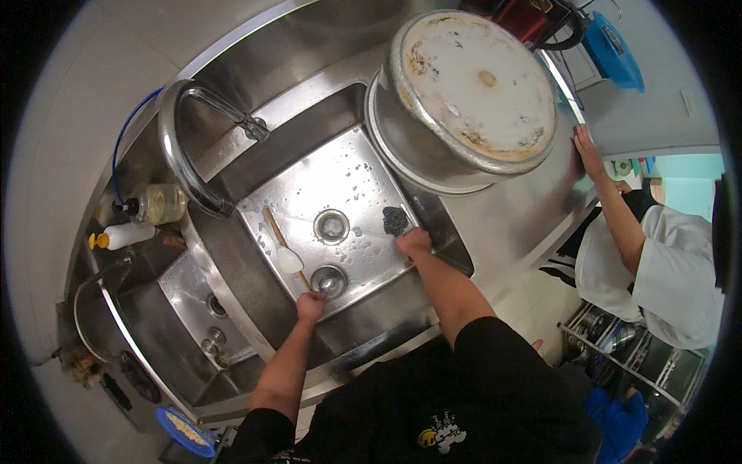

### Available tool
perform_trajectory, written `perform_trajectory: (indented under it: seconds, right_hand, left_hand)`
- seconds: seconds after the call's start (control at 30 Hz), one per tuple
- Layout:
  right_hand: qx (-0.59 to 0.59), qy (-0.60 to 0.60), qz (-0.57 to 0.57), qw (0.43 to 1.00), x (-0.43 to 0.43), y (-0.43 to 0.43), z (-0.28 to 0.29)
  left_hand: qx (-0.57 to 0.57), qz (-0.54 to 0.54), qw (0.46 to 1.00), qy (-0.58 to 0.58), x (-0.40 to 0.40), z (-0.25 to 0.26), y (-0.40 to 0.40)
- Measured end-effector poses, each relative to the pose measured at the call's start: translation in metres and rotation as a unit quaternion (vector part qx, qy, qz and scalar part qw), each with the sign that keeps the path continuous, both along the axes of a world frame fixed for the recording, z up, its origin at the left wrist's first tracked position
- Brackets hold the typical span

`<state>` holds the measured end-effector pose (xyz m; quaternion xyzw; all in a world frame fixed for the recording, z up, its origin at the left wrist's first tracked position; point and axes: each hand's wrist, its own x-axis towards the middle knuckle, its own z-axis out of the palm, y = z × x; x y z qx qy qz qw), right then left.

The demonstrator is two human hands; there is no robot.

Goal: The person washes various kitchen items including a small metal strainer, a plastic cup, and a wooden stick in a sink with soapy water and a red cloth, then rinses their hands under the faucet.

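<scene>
My left hand point(311, 305) is closed at the near end of a thin wooden stick point(277, 229) in the stainless steel sink basin point(371, 162). A white scoop-like piece point(289, 260) lies across the stick's middle. Just beside this hand sits a round, shiny metal or clear piece point(328, 282), and beyond it is the drain point(331, 227). My right hand point(414, 242) is curled down at the basin's right side, next to a dark scouring pad point(395, 221). Its fingertips are hidden, so I cannot tell whether it grips anything. Water drops dot the basin floor.
A big upturned metal pot point(464, 104) overhangs the basin's back right. The faucet point(174, 139) arches at the left, near soap bottles point(156, 204). A second basin point(191, 313) adjoins. At right, another person point(649, 261) touches the counter edge. A shelf rack point(626, 354) stands behind.
</scene>
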<state>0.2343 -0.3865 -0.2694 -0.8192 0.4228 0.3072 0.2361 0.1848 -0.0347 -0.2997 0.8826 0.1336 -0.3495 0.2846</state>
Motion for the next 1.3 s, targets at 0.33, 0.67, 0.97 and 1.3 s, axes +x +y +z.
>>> perform_trajectory:
  seconds: [0.33,0.67,0.97,1.3]
  right_hand:
    - [-0.060,0.036,0.028,0.997,-0.017,-0.014,-0.032]
    - [0.045,-0.189,0.572,0.797,-0.006,0.074,0.081]
    - [0.052,-0.303,0.549,0.777,0.020,0.102,0.109]
    - [0.624,-0.199,-0.485,0.579,0.007,0.117,0.067]
  left_hand:
    - [0.008,0.000,1.000,-0.028,0.000,0.033,-0.012]
    - [-0.320,0.090,0.943,0.004,0.067,0.113,-0.079]
    - [-0.203,-0.010,0.978,-0.054,0.038,0.108,-0.053]
    - [-0.311,0.248,0.909,0.123,0.008,0.137,-0.070]
